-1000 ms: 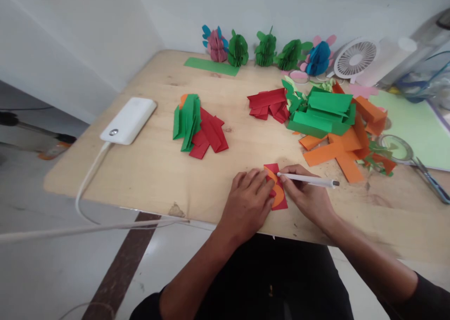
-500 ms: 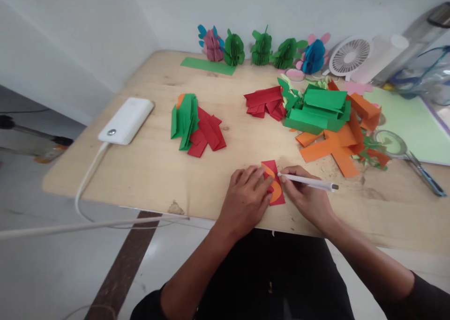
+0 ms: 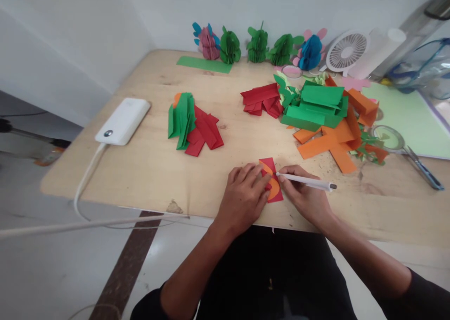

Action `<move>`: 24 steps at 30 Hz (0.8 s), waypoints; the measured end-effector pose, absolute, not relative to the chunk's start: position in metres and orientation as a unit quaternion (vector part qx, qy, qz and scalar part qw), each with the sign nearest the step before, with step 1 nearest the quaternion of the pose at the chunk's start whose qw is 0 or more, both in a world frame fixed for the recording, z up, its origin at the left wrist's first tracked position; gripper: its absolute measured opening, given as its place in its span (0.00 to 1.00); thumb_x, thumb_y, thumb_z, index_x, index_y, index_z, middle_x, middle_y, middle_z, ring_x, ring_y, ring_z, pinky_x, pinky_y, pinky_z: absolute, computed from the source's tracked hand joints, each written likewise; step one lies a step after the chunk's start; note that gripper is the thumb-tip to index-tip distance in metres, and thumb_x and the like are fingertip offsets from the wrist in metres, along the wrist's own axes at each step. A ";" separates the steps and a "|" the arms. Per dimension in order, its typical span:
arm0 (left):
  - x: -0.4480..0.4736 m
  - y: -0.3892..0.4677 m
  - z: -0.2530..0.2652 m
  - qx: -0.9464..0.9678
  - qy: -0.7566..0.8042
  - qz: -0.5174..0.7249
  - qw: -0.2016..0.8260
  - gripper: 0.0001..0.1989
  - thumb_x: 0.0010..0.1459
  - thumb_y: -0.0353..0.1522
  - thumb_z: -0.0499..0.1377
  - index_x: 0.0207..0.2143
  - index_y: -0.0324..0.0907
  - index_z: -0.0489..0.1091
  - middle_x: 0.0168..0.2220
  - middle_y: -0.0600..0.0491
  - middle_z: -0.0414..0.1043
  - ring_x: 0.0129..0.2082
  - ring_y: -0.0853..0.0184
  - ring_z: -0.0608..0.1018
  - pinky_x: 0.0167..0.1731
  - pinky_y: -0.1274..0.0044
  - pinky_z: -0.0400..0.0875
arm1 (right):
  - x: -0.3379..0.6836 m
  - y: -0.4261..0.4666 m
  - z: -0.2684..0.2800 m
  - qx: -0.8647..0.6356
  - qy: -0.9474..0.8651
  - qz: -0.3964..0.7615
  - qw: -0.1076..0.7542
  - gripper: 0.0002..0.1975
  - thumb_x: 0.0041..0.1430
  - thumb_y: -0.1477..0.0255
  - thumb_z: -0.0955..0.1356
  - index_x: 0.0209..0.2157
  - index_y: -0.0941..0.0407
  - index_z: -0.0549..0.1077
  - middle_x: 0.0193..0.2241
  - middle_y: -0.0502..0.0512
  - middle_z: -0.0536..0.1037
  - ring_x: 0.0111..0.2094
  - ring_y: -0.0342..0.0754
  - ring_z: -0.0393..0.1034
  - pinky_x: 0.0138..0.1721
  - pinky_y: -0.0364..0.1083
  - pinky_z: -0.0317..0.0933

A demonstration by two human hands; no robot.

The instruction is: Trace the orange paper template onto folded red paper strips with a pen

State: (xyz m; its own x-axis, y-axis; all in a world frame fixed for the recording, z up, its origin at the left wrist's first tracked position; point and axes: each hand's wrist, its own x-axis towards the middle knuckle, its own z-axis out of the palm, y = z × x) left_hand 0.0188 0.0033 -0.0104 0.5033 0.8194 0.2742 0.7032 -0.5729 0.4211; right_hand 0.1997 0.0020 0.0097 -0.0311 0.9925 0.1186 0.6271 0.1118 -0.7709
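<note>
My left hand [image 3: 243, 196] lies with its fingers stretched flat over the left part of an orange paper cutout [image 3: 273, 189], pressing it on a red paper strip [image 3: 279, 197]. The cutout shows two rounded lobes with a notch between them; my fingers hide the rest. In my right hand [image 3: 309, 198] a white pen [image 3: 307, 181] is pinched, its tip at the cutout's notch on the red paper. Both hands rest near the table's front edge.
Folded green strips [image 3: 183, 121] and red strips [image 3: 206, 131] lie to the left, near a white power bank [image 3: 123, 122]. Green strips [image 3: 321, 104], orange strips [image 3: 337, 142] and scissors [image 3: 423, 169] lie right. Paper figures [image 3: 230, 47] and a small fan [image 3: 348, 52] stand behind.
The whole view has shifted slightly, so the table's things sit a little further left and up. Both hands keep their places on the paper, the pen tip still near the notch.
</note>
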 end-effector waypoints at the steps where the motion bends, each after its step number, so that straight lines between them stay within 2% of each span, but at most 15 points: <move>1: 0.019 0.003 -0.010 0.857 0.445 0.226 0.128 0.16 0.64 0.32 0.52 0.51 0.40 0.70 0.57 0.43 0.68 0.58 0.53 0.67 0.57 0.58 0.60 | 0.200 0.002 0.010 -0.609 -0.666 0.271 0.336 0.09 0.61 0.63 0.66 0.35 0.54 0.74 0.30 0.52 0.79 0.27 0.44 0.72 0.29 0.43 0.65; 11: 0.019 0.003 -0.011 0.858 0.445 0.224 0.124 0.16 0.65 0.33 0.52 0.51 0.39 0.70 0.56 0.43 0.69 0.58 0.54 0.67 0.57 0.59 0.59 | 0.198 -0.003 0.009 -0.604 -0.666 0.279 0.338 0.07 0.61 0.65 0.65 0.35 0.53 0.73 0.32 0.53 0.80 0.30 0.45 0.73 0.33 0.44 0.67; 24: 0.019 0.003 -0.012 0.859 0.444 0.226 0.119 0.16 0.64 0.33 0.52 0.52 0.40 0.70 0.56 0.43 0.69 0.58 0.53 0.67 0.57 0.58 0.60 | 0.199 0.001 0.012 -0.605 -0.651 0.321 0.326 0.09 0.60 0.64 0.65 0.33 0.54 0.72 0.27 0.50 0.77 0.25 0.42 0.68 0.25 0.42 0.62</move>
